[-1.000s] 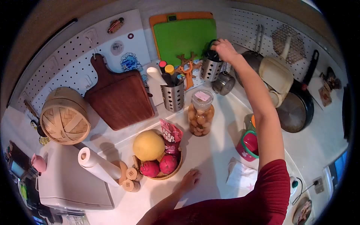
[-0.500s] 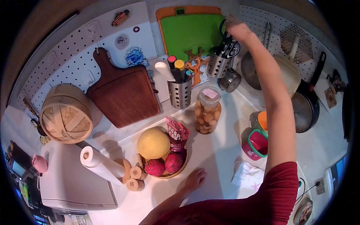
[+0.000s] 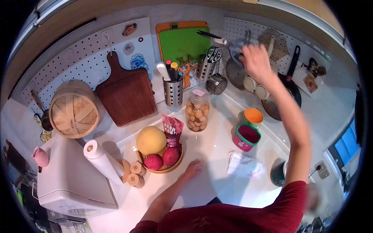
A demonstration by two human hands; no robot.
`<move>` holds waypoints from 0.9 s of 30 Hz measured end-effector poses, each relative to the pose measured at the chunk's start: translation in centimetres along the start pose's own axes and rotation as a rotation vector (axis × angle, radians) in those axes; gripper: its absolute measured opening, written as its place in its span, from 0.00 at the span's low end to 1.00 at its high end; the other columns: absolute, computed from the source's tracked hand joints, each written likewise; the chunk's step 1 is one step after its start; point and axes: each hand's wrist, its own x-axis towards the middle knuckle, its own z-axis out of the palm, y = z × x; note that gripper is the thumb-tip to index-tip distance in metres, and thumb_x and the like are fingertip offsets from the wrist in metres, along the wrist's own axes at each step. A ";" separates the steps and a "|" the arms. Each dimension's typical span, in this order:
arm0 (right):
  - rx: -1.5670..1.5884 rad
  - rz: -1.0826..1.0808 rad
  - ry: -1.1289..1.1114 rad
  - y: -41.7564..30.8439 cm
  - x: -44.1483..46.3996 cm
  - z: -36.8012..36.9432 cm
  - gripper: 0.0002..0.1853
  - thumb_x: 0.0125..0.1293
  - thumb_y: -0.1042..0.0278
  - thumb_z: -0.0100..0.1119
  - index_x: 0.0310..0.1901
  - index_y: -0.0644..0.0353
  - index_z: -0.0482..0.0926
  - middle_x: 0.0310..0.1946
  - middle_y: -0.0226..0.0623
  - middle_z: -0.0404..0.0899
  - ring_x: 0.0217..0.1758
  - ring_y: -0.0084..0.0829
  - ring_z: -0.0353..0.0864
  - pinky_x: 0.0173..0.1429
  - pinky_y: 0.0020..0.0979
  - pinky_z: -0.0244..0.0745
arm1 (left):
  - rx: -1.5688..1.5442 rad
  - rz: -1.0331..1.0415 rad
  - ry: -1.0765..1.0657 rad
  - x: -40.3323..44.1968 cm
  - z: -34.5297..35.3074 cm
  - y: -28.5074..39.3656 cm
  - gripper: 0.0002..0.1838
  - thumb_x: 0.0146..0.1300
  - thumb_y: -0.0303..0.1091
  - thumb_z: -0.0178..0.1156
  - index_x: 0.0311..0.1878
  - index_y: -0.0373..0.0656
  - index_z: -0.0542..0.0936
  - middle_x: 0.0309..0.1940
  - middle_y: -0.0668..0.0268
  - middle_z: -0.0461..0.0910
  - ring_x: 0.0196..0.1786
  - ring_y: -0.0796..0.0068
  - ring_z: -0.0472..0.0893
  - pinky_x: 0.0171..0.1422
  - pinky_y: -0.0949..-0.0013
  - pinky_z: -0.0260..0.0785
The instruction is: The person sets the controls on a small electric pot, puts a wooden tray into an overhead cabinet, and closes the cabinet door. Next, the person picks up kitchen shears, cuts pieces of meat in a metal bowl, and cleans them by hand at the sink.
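Observation:
My right hand [image 3: 257, 64] is raised above the back of the counter, closed around the handle of a pair of scissors [image 3: 211, 37]. Their dark blades point left, in front of the green cutting board [image 3: 182, 44]; the handle loops are blurred. Below stands a perforated metal holder [image 3: 204, 70] with another pair of scissors [image 3: 214, 54] in it. My left hand [image 3: 193, 169] rests on the white counter, fingers loosely spread and nothing visible in them. Beside it is a wicker basket [image 3: 171, 169] with a yellow melon [image 3: 151, 140], dragon fruits [image 3: 171, 156] and a pink packet [image 3: 172, 130].
A glass jar of eggs [image 3: 197, 114] stands mid-counter, near a second utensil holder [image 3: 173, 93]. To the right are an orange cup [image 3: 253, 116], a magenta container [image 3: 246, 138] and a folded cloth [image 3: 245, 166]. Pans [image 3: 291, 93] lean at the back right.
My right hand has lifted the scissors out of the metal holder and moved right and lower in view. The camera view has shifted. My left hand stays on the counter.

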 end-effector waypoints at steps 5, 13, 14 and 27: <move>1.077 0.598 -0.090 -10.1 -13.3 -7.5 0.11 0.60 0.67 0.58 0.37 0.66 0.72 0.33 0.46 0.74 0.32 0.37 0.76 0.34 0.39 0.70 | -0.810 -0.242 0.081 0.0 -4.2 8.8 0.16 0.62 0.26 0.58 0.53 0.40 0.76 0.47 0.69 0.77 0.47 0.81 0.76 0.53 0.77 0.68; 2.676 1.329 0.269 -33.3 -22.4 -23.3 0.15 0.65 0.57 0.55 0.33 0.63 0.70 0.41 0.51 0.73 0.21 0.27 0.66 0.18 0.21 0.58 | -1.238 -0.260 0.010 -9.2 -18.2 22.6 0.24 0.71 0.44 0.48 0.62 0.38 0.66 0.53 0.59 0.76 0.51 0.73 0.76 0.54 0.71 0.67; 2.658 1.289 0.291 -35.7 -22.7 -25.3 0.16 0.66 0.55 0.55 0.35 0.63 0.71 0.42 0.51 0.71 0.21 0.27 0.67 0.18 0.21 0.59 | -1.308 -0.207 -0.037 -11.2 -18.9 22.7 0.24 0.72 0.45 0.46 0.64 0.38 0.65 0.54 0.57 0.74 0.52 0.71 0.76 0.55 0.70 0.67; 2.589 1.560 0.455 -51.7 -25.1 -45.3 0.22 0.59 0.44 0.60 0.38 0.58 0.76 0.46 0.37 0.72 0.32 0.29 0.66 0.28 0.26 0.58 | -1.339 -0.130 -0.468 -32.0 -21.4 29.2 0.24 0.72 0.35 0.47 0.66 0.33 0.61 0.52 0.62 0.74 0.54 0.74 0.75 0.60 0.70 0.66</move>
